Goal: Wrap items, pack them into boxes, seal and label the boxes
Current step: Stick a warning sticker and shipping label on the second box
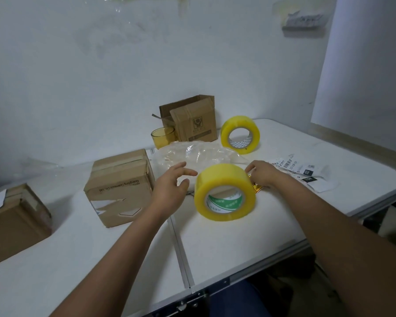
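Note:
A big yellow tape roll [224,179] stands on edge in the middle of the white table [124,259]. My left hand [169,186] hovers just left of it, fingers spread and holding nothing. Behind the roll's right side, my right hand [263,173] pinches a small gold-coloured item [256,188] that is mostly hidden. Crumpled clear wrap [201,154] lies behind both hands. A taped cardboard box [120,186] stands to the left. Printed labels [306,173] lie on the right.
A second yellow tape roll [240,133] stands further back, beside an open cardboard box [190,120] and an amber glass cup [162,136]. Another cardboard box [14,223] sits at the far left. The table's edge runs along the right and front.

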`<state>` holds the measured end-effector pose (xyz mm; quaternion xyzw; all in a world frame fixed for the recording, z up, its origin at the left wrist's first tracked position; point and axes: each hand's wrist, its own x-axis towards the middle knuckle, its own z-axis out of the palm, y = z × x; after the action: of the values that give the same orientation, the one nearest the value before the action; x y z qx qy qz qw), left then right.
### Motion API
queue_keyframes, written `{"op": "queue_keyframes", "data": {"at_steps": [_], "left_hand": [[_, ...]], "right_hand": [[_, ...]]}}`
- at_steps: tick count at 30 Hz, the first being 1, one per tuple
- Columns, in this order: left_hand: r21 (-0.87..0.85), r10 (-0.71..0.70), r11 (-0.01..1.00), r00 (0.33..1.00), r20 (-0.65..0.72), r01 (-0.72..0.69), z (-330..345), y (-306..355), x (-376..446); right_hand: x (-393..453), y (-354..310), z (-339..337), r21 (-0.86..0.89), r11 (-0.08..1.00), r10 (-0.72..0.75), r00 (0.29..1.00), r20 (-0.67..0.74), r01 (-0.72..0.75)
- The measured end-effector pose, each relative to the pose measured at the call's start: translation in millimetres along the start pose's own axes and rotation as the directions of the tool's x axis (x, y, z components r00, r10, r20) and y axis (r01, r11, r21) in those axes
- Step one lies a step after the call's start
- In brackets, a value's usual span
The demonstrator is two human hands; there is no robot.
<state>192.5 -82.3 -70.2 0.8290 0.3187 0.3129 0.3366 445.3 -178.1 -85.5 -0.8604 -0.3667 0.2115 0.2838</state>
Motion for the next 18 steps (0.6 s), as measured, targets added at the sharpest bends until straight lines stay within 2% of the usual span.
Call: {"op": "queue_keyframes", "data": {"at_steps": [8, 10, 14, 18], "left_hand": [[0.008, 0.006, 1.0, 1.0, 0.019, -0.006, -3, 3, 0], [-0.014, 0.001, 1.0, 1.0, 0.023, 0.0, -5, 4, 0], [-0.061, -0.001, 0.998, 0.999, 0.035, 0.003, -9, 8, 0], [-0.102, 0.002, 0.995, 1.0, 0.01, -0.001, -11, 14, 5]], "right_hand": [[6, 6, 8, 0.149, 0.983, -0.07, 0.973, -0.221, 0.105], [6, 2, 8, 0.261, 0.953, -0.074, 0.955, -0.288, 0.153], [8, -9, -1, 0.55, 0.804, 0.005, 0.923, -0.385, 0.225], [1, -33, -18, 0.768, 0.568, 0.033, 0.924, -0.382, 0.297]]}}
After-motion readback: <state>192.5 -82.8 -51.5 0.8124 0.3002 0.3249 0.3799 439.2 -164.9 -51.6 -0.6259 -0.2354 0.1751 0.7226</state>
